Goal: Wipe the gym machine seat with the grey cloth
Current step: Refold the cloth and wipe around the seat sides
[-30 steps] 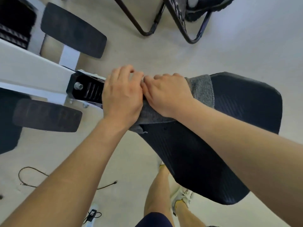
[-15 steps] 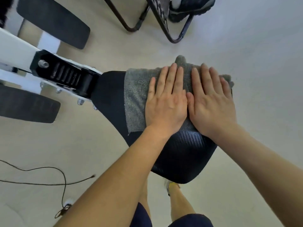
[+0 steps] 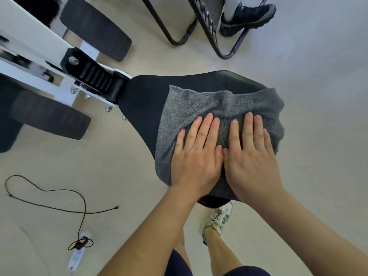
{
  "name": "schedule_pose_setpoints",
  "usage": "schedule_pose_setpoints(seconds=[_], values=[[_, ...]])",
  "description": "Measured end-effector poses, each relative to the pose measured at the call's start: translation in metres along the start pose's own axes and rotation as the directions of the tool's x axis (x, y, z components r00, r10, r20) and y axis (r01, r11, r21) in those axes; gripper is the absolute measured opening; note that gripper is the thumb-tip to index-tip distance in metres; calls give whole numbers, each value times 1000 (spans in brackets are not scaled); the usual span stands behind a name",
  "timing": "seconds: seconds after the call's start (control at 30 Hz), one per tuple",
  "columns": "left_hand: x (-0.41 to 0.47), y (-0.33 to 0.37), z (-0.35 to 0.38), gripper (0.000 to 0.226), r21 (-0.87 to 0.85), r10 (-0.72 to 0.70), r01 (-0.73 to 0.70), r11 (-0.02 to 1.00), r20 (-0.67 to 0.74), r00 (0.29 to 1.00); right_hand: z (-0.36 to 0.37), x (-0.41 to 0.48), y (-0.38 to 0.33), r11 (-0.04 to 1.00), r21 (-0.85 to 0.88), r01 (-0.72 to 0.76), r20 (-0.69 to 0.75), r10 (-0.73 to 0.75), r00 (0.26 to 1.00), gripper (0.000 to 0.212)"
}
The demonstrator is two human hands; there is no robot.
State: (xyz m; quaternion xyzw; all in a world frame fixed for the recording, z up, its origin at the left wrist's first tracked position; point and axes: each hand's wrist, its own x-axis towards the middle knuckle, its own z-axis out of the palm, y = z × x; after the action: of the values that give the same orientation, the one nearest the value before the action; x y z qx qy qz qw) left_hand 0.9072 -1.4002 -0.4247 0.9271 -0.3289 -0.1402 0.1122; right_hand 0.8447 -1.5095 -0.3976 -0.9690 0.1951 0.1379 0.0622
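Observation:
The black padded seat (image 3: 143,100) of the gym machine juts from a white frame toward me. A grey cloth (image 3: 195,104) lies spread over the seat's near, wide end and drapes over its edges. My left hand (image 3: 196,158) and my right hand (image 3: 252,156) lie side by side, palms flat and fingers stretched out, holding the cloth down against the seat. Only the narrow far part of the seat and a sliver of its near rim show; the rest is under the cloth.
The white frame (image 3: 29,42) with a black bracket (image 3: 93,78) and two dark foot pads (image 3: 95,26) stands at left. A black chair frame (image 3: 205,26) and another person's shoe (image 3: 249,16) are at the top. A cable (image 3: 59,208) lies on the floor at left. My foot (image 3: 218,220) is under the seat.
Both hands have slid with the cloth from the seat's narrow end by the bracket to its wide near end. They went from clutching the bunched cloth to lying flat on it.

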Motion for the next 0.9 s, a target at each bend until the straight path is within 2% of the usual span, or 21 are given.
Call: schedule_pose_setpoints(seconds=[0.2, 0.33, 0.4, 0.47, 0.53, 0.6, 0.67, 0.73, 0.83, 0.9], values=[[86, -65, -22, 54, -18, -62, 61, 998, -58, 996, -3, 101, -33, 998, 55, 44, -77, -40, 996, 56], [142, -113, -40, 38, 17, -158, 161, 987, -97, 983, -10, 173, -75, 993, 19, 116, -149, -112, 982, 36], [153, -125, -48, 39, 12, -222, 223, 975, -51, 974, -16, 195, -90, 988, 51, 148, -91, -143, 985, 33], [156, -134, -52, 40, -36, -301, 299, 953, -42, 953, -21, 211, -99, 985, 69, 157, 59, -161, 985, 36], [144, -144, -52, 38, -131, -347, 333, 934, -105, 932, -22, 224, -109, 975, 128, 181, 175, -202, 964, 37], [121, -155, -46, 39, -268, -379, 325, 907, -180, 908, -19, 233, -131, 947, 207, 246, 209, -288, 934, 36], [91, -159, -42, 35, -458, -471, 356, 814, -163, 867, -13, 232, -160, 915, 240, 325, 182, -371, 910, 33], [67, -159, -43, 34, -594, -557, 408, 693, -83, 826, -8, 225, -182, 904, 162, 396, 107, -415, 903, 33], [56, -162, -43, 29, -683, -619, 443, 581, -16, 785, -6, 214, -190, 896, 68, 439, 2, -440, 898, 34], [48, -166, -41, 18, -726, -678, 486, 486, 38, 734, -3, 205, -195, 850, 69, 522, -22, -522, 853, 33]])
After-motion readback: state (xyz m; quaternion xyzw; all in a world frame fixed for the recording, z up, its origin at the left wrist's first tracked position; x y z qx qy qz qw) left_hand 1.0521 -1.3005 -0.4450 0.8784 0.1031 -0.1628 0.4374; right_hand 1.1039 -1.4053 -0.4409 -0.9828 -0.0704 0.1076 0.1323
